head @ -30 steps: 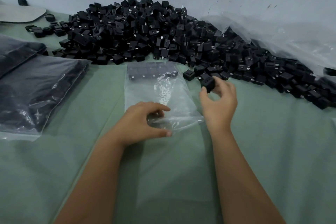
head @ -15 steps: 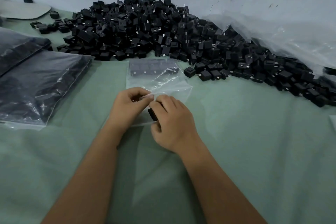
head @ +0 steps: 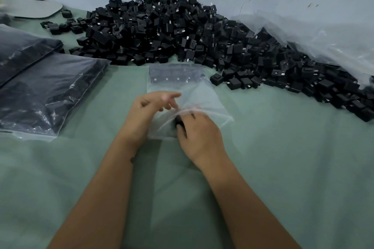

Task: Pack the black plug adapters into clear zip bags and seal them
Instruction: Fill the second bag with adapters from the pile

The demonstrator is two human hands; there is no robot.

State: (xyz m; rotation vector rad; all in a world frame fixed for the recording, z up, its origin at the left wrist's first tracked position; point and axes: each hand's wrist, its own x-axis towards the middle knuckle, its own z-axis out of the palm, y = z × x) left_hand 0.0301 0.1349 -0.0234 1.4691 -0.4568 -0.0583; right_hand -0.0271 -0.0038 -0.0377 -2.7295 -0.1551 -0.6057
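A clear zip bag [head: 204, 97] lies flat on the green cloth with its mouth toward me. A row of black adapters [head: 174, 76] sits at its far end. My left hand [head: 147, 111] holds the upper lip of the bag's mouth lifted; its fingers are blurred. My right hand [head: 199, 135] grips one black plug adapter [head: 179, 123] at the bag's mouth, partly under the lifted lip. A big heap of loose black adapters [head: 182, 34] lies beyond the bag against the wall.
Two filled zip bags [head: 46, 89] lie at the left. Crumpled clear plastic sheeting [head: 315, 34] covers the right end of the heap. A flat grey board [head: 34, 9] lies at the far left. Bare green cloth [head: 283, 157] spreads to the right and near me.
My right hand took an adapter from the heap's edge, carried it left to the bag's mouth and now pushes it in. My left hand moved from pressing the bag to lifting its lip.
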